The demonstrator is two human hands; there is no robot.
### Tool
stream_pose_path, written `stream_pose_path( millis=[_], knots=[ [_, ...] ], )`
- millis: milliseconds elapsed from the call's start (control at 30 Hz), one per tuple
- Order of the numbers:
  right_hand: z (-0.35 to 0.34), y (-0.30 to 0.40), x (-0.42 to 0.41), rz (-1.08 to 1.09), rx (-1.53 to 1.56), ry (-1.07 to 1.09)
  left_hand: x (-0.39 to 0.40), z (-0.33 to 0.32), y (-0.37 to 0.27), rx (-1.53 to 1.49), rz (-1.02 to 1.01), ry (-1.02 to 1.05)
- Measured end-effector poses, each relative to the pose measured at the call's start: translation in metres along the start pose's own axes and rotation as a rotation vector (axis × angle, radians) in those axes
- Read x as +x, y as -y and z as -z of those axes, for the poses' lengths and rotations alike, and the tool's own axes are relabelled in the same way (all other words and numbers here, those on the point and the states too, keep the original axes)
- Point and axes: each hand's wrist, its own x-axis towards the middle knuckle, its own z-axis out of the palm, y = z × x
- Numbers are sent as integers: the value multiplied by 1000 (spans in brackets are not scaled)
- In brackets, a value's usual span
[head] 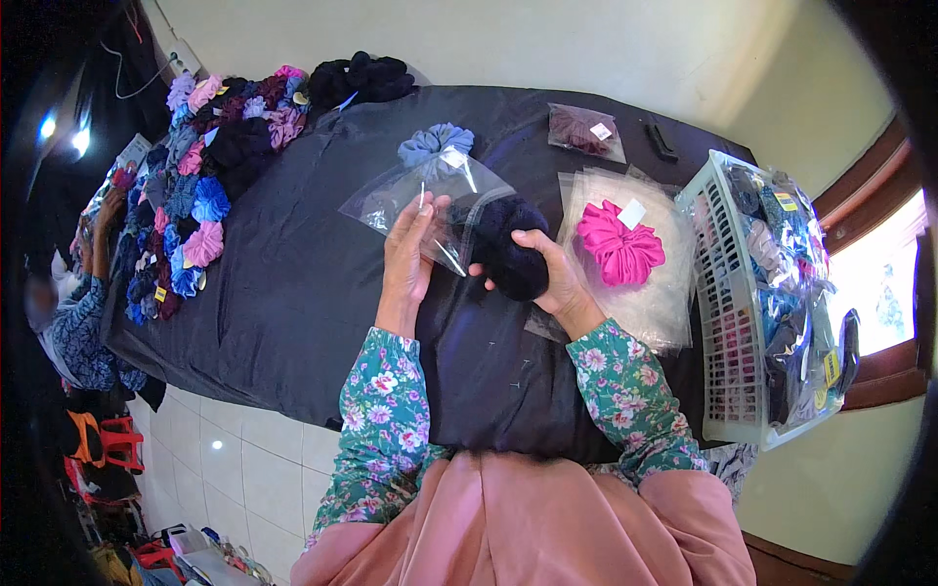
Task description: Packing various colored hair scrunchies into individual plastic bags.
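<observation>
My left hand (pixel 412 256) grips a clear plastic bag (pixel 374 196) whose mouth faces right. A fluffy black scrunchie (pixel 516 245) is held in my right hand (pixel 560 275), its left part at the mouth of the bag, seemingly partly inside. Just beyond the bag lies a blue scrunchie (pixel 437 143) with a white tag; the film overlaps its near edge. To the right, a bright pink scrunchie (pixel 621 245) with a white tag rests on a stack of clear plastic bags (pixel 670 315).
A bagged maroon scrunchie (pixel 584 133) and a small black tool (pixel 661 143) lie at the back right. A white plastic basket (pixel 725 308) of bagged scrunchies stands at the right edge. Scrunchies (pixel 201 198) pile up at left, where another person (pixel 88 322) reaches onto the black-covered table (pixel 293 315).
</observation>
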Motion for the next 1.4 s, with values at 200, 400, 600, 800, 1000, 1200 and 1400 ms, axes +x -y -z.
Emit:
stream_pose_path(
  millis=[200, 400, 600, 800, 1000, 1200, 1400],
  knots=[
    [11, -6, 2, -168, -6, 15, -11, -15, -5, 23, 64, 149],
    [25, -11, 5, -126, -12, 64, -16, -23, -2, 76, 126, 194],
    [21, -9, 5, -137, -19, 52, -19, -21, -1, 97, 225, 180],
    [12, -6, -1, -150, 6, -53, -16, -19, 2, 93, 221, 139],
    [20, -11, 0, -128, -54, -88, -13, -22, -1, 50, -53, 183],
    [15, -11, 2, -38, -72, -133, -19, -23, 1, 49, 142, 149],
    [24, -13, 6, -23, -32, -148, -22, -23, 9, 83, 236, 133]
  ],
)
